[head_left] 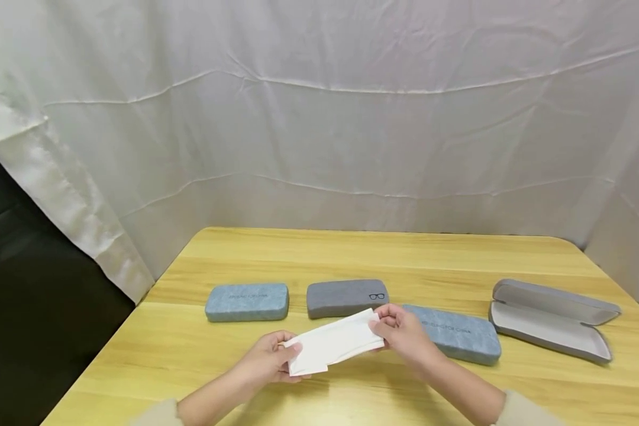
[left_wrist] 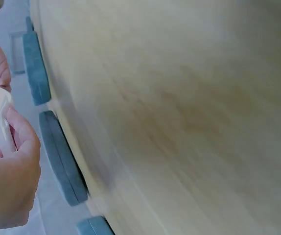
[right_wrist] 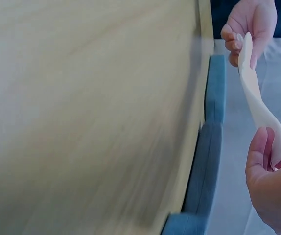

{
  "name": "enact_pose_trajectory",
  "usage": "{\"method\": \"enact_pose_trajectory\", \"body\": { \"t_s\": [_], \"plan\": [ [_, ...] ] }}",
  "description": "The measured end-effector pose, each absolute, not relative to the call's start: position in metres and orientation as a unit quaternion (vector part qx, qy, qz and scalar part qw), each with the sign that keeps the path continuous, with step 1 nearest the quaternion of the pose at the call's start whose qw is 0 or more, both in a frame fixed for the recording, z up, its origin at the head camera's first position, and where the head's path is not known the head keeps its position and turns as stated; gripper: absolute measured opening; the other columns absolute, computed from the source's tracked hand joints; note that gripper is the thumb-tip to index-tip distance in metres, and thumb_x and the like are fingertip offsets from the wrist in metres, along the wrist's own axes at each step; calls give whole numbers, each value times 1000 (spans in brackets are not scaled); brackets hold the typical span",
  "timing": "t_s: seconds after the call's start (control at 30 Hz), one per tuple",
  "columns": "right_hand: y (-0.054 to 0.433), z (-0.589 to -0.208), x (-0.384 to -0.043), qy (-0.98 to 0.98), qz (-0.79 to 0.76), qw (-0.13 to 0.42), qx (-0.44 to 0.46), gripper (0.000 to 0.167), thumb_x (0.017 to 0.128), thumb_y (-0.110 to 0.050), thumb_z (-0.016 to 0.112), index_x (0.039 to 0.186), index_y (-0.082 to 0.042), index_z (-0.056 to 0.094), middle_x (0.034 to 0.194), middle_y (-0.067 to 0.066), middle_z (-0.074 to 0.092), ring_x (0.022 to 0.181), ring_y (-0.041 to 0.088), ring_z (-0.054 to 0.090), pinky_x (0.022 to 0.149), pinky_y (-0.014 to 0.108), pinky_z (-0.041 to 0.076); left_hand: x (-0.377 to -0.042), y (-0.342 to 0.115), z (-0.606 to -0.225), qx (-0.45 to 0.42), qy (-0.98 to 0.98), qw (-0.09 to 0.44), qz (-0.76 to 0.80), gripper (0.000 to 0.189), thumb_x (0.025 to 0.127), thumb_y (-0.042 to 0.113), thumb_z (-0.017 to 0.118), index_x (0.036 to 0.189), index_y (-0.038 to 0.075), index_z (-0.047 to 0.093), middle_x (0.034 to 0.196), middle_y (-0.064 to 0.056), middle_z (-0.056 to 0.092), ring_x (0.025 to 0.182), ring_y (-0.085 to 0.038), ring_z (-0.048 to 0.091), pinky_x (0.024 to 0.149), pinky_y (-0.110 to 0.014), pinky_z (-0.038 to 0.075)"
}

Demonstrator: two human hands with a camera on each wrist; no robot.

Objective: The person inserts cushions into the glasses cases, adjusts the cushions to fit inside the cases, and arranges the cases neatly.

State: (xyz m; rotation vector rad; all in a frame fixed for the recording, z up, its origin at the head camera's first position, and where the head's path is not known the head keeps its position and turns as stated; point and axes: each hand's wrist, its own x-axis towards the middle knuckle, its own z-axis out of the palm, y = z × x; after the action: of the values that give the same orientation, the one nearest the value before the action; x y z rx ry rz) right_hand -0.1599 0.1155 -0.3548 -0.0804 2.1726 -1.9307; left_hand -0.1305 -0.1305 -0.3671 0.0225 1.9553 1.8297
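Observation:
In the head view a folded white sheet (head_left: 332, 343), soft like tissue or cloth, is held up above the table near its front. My left hand (head_left: 270, 358) pinches its left end, thumb on top. At the other end my right hand (head_left: 404, 334) grips it between thumb and fingers. Both wrist views show the white sheet (right_wrist: 260, 105) slightly bent and stretched between the hands. Behind it lies a closed grey glasses case (head_left: 346, 297) with a small glasses print. A blue glasses case (head_left: 455, 334) sits beyond the right hand, partly covered by it.
Another closed blue glasses case (head_left: 247, 303) lies at the left. On the right an open grey glasses case (head_left: 554, 322) shows its pale lining. The wooden table (head_left: 394, 251) ends at a light curtain (head_left: 319, 136) behind; a black surface (head_left: 32, 296) is at far left.

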Motion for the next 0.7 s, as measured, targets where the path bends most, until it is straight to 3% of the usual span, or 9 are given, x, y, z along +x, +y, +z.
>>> {"method": "enact_pose_trajectory", "body": {
  "t_s": [0.3,0.57,0.7],
  "plan": [
    [146,-350,-160,744,-660,107,-8,19,89,-1,51,104,11,46,78,1,60,69,10,61,63,26,54,-138,-106,-368,42,686,248,683,28,92,1,49,116,-12,41,102,-20,60,80,-20,67,77,-37,56],
    [181,-346,-157,777,-621,101,13,21,90,-5,53,106,8,47,75,-4,56,67,5,55,59,20,48,-152,-77,-368,58,709,236,662,30,90,0,52,116,-12,46,93,-19,64,73,-20,68,66,-29,56],
    [200,-344,-155,796,-599,92,20,24,91,-7,54,109,8,47,76,-5,56,68,4,54,59,19,47,-157,-59,-368,71,707,225,667,27,88,-4,52,113,-13,48,92,-21,66,72,-23,68,66,-31,56]
  ]
}}
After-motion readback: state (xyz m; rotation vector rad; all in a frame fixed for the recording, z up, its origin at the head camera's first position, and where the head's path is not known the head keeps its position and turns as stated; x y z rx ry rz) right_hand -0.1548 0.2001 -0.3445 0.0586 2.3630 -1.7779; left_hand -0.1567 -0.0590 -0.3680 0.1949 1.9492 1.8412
